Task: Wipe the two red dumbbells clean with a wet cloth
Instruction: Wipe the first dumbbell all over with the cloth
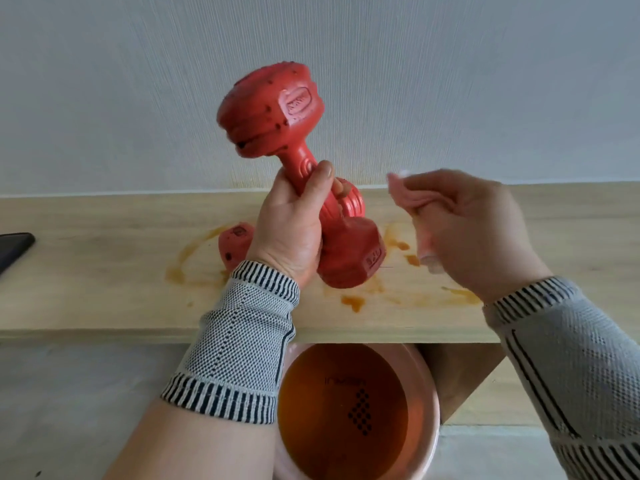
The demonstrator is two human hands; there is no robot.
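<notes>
Left hand: the left hand (289,233) is wrapped around the handle of a red dumbbell (294,161), fingers and thumb curled round it, holding it tilted with one head up and away and the other down by the wrist.
Right hand: the right hand (464,226) has its fingers bunched on a pink cloth (414,202), held just to the right of the dumbbell and not touching it.
Second dumbbell: the other red dumbbell (237,242) lies on the wooden shelf (104,271) behind the left hand, mostly hidden by it.
Dirt: dark specks dot the raised head; orange smears mark the shelf under both hands.
Basin: a pink basin (431,393) of orange-tinted water sits below the shelf, between the forearms.
Step in hand: apparently wiping the first dumbbell, cloth off the surface for the moment.
Next move: likely bring the cloth left onto the speckled upper head and rub, turning the handle to reach every face.
</notes>
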